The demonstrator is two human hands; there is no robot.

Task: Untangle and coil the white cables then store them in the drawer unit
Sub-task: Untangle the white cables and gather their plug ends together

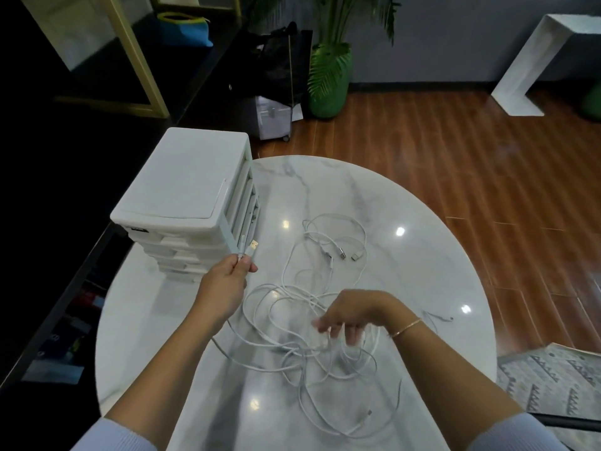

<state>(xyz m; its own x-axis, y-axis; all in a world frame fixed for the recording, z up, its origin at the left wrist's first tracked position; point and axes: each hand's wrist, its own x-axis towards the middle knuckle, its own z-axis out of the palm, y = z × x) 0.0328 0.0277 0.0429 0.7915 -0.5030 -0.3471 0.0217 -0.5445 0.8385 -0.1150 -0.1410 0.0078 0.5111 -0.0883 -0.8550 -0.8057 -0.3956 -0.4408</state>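
Observation:
A tangle of white cables (302, 307) sprawls across the middle of the round marble table (422, 255). My left hand (224, 284) is raised beside the white drawer unit (185, 193) and pinches two cable ends, one a USB plug (253, 245). My right hand (351, 315) hovers over the tangle with its fingers curled down into the loops; it is blurred, and I cannot make out whether it holds a strand. Loose plug ends (341, 255) lie further back on the table. The unit's drawers look closed.
The drawer unit stands at the table's left rear edge against a dark counter (65, 190). A green plant pot (328, 83) and a wheeled bin (273, 118) stand on the wooden floor behind. A patterned rug (553, 379) lies to the right.

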